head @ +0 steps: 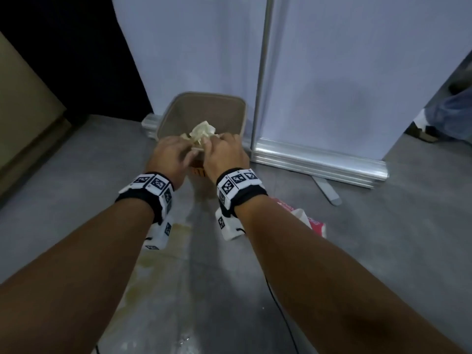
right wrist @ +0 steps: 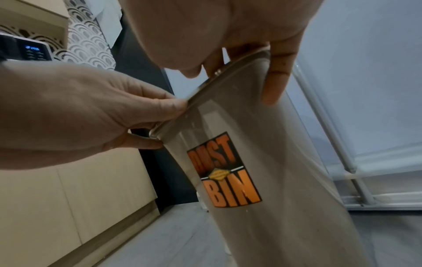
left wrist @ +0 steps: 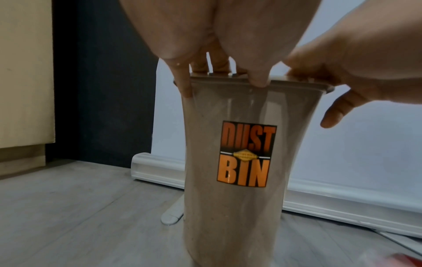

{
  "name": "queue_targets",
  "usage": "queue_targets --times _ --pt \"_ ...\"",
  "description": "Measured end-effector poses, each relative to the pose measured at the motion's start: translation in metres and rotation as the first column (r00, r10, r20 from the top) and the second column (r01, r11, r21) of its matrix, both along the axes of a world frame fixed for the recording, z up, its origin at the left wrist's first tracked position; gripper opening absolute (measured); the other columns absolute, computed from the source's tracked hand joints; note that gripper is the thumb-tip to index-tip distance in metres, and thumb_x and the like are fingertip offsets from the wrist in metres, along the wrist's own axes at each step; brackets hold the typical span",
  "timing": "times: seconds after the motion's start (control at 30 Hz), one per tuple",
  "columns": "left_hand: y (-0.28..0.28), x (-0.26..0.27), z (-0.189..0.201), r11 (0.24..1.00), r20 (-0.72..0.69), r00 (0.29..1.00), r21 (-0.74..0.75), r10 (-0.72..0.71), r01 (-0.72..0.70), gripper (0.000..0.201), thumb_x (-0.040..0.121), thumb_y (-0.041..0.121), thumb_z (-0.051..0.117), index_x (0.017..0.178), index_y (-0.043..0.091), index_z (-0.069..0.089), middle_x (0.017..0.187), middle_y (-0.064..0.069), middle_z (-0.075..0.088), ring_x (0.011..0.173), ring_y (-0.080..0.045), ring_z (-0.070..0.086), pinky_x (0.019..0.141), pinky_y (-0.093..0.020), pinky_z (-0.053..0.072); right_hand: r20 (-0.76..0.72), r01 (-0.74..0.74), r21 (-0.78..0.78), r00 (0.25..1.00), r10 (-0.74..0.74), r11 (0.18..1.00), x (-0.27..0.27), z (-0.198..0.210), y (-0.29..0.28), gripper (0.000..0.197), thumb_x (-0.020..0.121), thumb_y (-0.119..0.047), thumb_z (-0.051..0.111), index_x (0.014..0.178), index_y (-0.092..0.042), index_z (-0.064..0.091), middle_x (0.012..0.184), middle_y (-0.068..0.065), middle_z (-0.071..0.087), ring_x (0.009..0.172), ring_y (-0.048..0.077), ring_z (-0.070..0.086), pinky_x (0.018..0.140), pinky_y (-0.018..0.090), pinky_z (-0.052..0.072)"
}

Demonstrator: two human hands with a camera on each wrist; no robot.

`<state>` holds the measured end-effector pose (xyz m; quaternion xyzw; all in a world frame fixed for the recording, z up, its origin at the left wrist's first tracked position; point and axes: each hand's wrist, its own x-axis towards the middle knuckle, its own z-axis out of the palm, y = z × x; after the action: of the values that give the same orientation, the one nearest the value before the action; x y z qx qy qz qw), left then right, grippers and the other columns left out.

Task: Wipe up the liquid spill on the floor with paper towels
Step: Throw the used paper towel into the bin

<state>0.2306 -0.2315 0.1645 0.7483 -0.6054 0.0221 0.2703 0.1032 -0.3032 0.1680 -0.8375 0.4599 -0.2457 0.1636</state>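
Note:
A crumpled, stained wad of paper towels [head: 203, 131] sits at the mouth of the tall beige dustbin [head: 204, 108], between my fingertips. My left hand [head: 173, 152] and right hand [head: 224, 149] meet over the near rim, and both pinch the wad. In the wrist views my fingers straddle the rim of the dustbin [left wrist: 239, 144] [right wrist: 262, 144], which hides the paper. A yellowish spill [head: 163, 259] streaks the grey floor under my forearms.
A pink tissue pack [head: 304, 215] lies on the floor under my right arm. A roll-up banner base [head: 319, 159] with a foot [head: 328, 191] stands right of the bin. Beige cabinets [head: 25, 111] are on the left, a person's leg [head: 449, 116] is at the far right, and a cable [head: 281, 310] crosses the floor.

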Motion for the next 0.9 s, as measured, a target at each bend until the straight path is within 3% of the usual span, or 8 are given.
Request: queue_targets --times 0.17,0.27,0.33,0.43,0.53,0.63,0.73,0.9 --pt "0.001 0.0 -0.009 1.0 -0.01 1.0 0.024 0.015 -0.014 0.032 0.097 0.027 0.054 0.114 0.004 0.07 0.117 -0.017 0.067 0.115 -0.037 0.055 0.099 -0.045 0.041 0.124 0.013 -0.013 0.992 -0.011 1.0 -0.016 -0.005 0.016 0.055 0.091 -0.032 0.036 0.137 -0.005 0.045 0.14 0.014 0.043 0.132 0.031 0.034 0.107 0.044 0.034" --pt "0.005 -0.007 -0.016 0.994 -0.046 0.993 0.042 0.106 -0.104 0.049 0.098 0.023 0.057 0.145 0.011 0.048 0.152 -0.016 0.042 0.146 -0.037 0.026 0.118 -0.049 0.024 0.279 0.083 -0.04 0.958 -0.069 0.996 -0.053 -0.012 0.024 0.054 0.09 -0.028 0.054 0.14 -0.013 0.044 0.147 0.013 0.039 0.138 0.03 0.031 0.11 0.046 0.029" --pt "0.015 -0.028 -0.021 0.987 -0.14 0.978 -0.02 0.157 -0.161 0.068 0.096 0.022 0.059 0.155 0.013 0.027 0.162 -0.014 0.022 0.151 -0.031 0.012 0.122 -0.044 0.016 0.257 0.161 0.002 0.954 -0.156 0.987 -0.088 -0.031 0.027 0.056 0.086 -0.029 0.06 0.138 -0.015 0.047 0.144 0.013 0.042 0.135 0.031 0.035 0.109 0.048 0.033" --pt "0.042 -0.082 -0.044 0.962 -0.335 0.915 -0.075 0.224 -0.263 0.076 0.093 0.021 0.064 0.156 0.014 0.021 0.162 -0.012 0.021 0.149 -0.026 0.019 0.121 -0.039 0.02 0.12 0.257 0.083 0.957 -0.265 0.963 -0.138 -0.066 0.031 0.057 0.084 -0.029 0.066 0.136 -0.014 0.049 0.137 0.013 0.048 0.127 0.031 0.043 0.107 0.046 0.036" --pt "0.059 -0.143 -0.084 0.96 -0.395 0.878 0.176 0.269 -0.215 0.081 0.091 0.028 0.068 0.156 0.019 0.02 0.161 -0.009 0.023 0.148 -0.026 0.023 0.12 -0.042 0.024 -0.09 0.275 0.253 0.961 -0.26 0.927 -0.171 -0.095 0.039 0.038 0.091 -0.026 0.06 0.128 -0.017 0.055 0.126 0.005 0.054 0.117 0.023 0.048 0.105 0.037 0.038" --pt "0.053 -0.189 -0.122 0.909 -0.355 0.912 0.415 0.204 -0.041 0.095 0.088 0.044 0.068 0.158 0.026 0.006 0.166 0.001 0.004 0.152 -0.019 0.005 0.123 -0.048 0.017 -0.171 0.286 0.317 0.955 -0.242 0.904 -0.186 -0.117 0.04 0.028 0.093 -0.023 0.055 0.119 -0.015 0.062 0.119 0.004 0.06 0.111 0.022 0.053 0.101 0.037 0.043" --pt "0.034 -0.216 -0.145 0.833 -0.34 0.928 0.55 0.151 0.066 0.105 0.087 0.053 0.064 0.157 0.026 -0.01 0.164 0.004 -0.018 0.151 -0.02 -0.014 0.123 -0.045 0.002 -0.193 0.278 0.322 0.955 -0.225 0.905 -0.19 -0.128 0.04 0.023 0.094 -0.025 0.056 0.111 -0.012 0.065 0.115 0.004 0.062 0.109 0.023 0.054 0.099 0.035 0.042" --pt "0.012 -0.232 -0.171 0.762 -0.303 0.931 0.646 0.202 0.044 0.104 0.093 0.045 0.06 0.155 0.017 -0.02 0.162 -0.003 -0.026 0.15 -0.026 -0.021 0.123 -0.05 0.007 -0.178 0.248 0.325 0.964 -0.198 0.913 -0.195 -0.13 0.042 0.03 0.095 -0.03 0.052 0.115 -0.012 0.064 0.119 0.005 0.063 0.111 0.022 0.055 0.101 0.034 0.041"
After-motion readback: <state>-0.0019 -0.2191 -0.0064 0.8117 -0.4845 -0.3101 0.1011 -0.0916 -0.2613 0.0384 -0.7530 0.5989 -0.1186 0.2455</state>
